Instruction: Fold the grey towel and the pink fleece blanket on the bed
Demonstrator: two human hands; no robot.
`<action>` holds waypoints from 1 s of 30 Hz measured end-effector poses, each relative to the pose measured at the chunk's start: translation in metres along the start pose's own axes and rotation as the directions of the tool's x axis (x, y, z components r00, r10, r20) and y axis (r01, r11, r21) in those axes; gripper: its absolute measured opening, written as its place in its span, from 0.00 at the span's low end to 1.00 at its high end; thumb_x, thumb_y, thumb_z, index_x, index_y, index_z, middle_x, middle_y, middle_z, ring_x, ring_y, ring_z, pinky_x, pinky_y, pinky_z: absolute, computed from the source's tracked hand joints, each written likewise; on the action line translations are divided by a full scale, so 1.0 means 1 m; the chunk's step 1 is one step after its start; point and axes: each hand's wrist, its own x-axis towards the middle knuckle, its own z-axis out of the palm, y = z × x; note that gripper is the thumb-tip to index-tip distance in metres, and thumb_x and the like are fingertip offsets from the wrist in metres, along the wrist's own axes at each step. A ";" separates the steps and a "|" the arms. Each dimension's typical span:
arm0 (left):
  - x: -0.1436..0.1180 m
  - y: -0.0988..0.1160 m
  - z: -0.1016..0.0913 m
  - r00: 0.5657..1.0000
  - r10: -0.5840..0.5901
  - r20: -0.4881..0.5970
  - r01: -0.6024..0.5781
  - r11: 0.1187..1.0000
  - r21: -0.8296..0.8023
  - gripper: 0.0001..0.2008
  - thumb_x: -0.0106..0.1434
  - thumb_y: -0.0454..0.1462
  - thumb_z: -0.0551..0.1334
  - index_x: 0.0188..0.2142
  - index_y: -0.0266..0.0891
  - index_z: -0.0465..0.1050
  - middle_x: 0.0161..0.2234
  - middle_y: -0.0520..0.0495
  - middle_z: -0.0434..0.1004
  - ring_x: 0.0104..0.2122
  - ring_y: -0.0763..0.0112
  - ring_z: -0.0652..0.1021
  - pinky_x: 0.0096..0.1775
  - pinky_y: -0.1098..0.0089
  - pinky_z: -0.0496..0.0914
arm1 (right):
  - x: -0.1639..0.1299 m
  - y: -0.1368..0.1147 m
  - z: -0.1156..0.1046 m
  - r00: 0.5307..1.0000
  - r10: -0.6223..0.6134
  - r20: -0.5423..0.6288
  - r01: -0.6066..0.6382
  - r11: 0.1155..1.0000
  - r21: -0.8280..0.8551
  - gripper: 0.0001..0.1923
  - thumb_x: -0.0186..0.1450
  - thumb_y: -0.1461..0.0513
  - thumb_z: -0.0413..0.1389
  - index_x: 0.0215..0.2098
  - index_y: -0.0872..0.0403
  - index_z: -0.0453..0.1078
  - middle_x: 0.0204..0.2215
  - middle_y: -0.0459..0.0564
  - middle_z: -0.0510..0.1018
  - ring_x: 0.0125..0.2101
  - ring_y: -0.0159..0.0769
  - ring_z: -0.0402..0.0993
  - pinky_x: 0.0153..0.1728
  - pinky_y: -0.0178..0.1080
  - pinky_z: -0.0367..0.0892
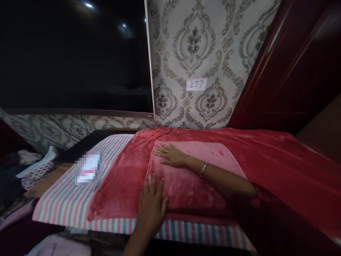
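Note:
A red plush blanket (119,185) lies spread over a striped cloth (64,199), and a folded pink section (202,151) rests on top of it. My right hand (170,154) is laid flat on the far left corner of that pink section, fingers spread. Nearer to me, my left hand (151,199) presses on the section's left edge with its fingers stretched out. Neither hand grips anything. A metal bracelet (204,169) circles my right wrist.
Behind stands a large dark television (77,60) by a patterned wall with a paper label (196,84) reading 277. A dark red glossy panel (287,64) leans in at right. A blurred-out white item (88,169) sits on the striped cloth. Cloths (39,170) are piled at left.

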 end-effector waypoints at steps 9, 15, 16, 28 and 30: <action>-0.005 -0.006 0.008 1.000 0.013 -0.011 -0.013 1.000 -0.010 0.27 0.68 0.38 0.58 0.65 0.41 0.65 0.70 0.36 0.55 0.63 0.39 0.65 0.49 0.51 0.73 | 0.035 0.046 -0.011 0.897 0.432 0.092 -0.438 0.898 0.045 0.29 0.76 0.48 0.37 0.73 0.42 0.51 0.71 0.48 0.55 0.70 0.50 0.49 0.67 0.62 0.44; -0.002 -0.003 0.005 0.999 0.023 -0.034 -0.023 1.000 0.000 0.25 0.69 0.39 0.57 0.64 0.38 0.67 0.69 0.33 0.58 0.62 0.39 0.68 0.47 0.52 0.74 | 0.012 0.034 -0.032 0.857 0.515 -0.028 -0.515 0.857 0.018 0.31 0.75 0.50 0.42 0.73 0.47 0.49 0.73 0.55 0.46 0.71 0.52 0.41 0.66 0.65 0.42; -0.001 -0.003 0.004 0.999 0.027 -0.040 -0.027 1.000 -0.005 0.25 0.69 0.39 0.57 0.64 0.38 0.67 0.68 0.32 0.59 0.62 0.39 0.68 0.47 0.51 0.74 | 0.001 0.028 -0.034 0.874 0.483 -0.050 -0.483 0.875 0.017 0.31 0.75 0.50 0.43 0.73 0.47 0.49 0.73 0.55 0.45 0.72 0.51 0.40 0.67 0.64 0.42; 0.025 0.035 -0.034 0.978 0.125 -0.167 -0.143 0.985 -0.101 0.21 0.70 0.39 0.55 0.60 0.37 0.71 0.63 0.36 0.69 0.65 0.43 0.63 0.63 0.38 0.55 | -0.193 -0.009 -0.032 0.919 0.371 -0.131 -0.365 0.929 0.063 0.29 0.75 0.48 0.42 0.71 0.47 0.57 0.72 0.58 0.50 0.71 0.52 0.44 0.67 0.63 0.43; 0.034 0.070 -0.037 0.952 0.275 -0.138 -0.299 0.932 -0.207 0.22 0.70 0.39 0.56 0.61 0.39 0.69 0.62 0.39 0.71 0.63 0.51 0.67 0.64 0.45 0.57 | -0.203 -0.006 -0.032 0.911 0.387 -0.143 -0.379 0.922 0.077 0.29 0.75 0.49 0.41 0.71 0.47 0.57 0.72 0.57 0.50 0.71 0.52 0.44 0.67 0.63 0.43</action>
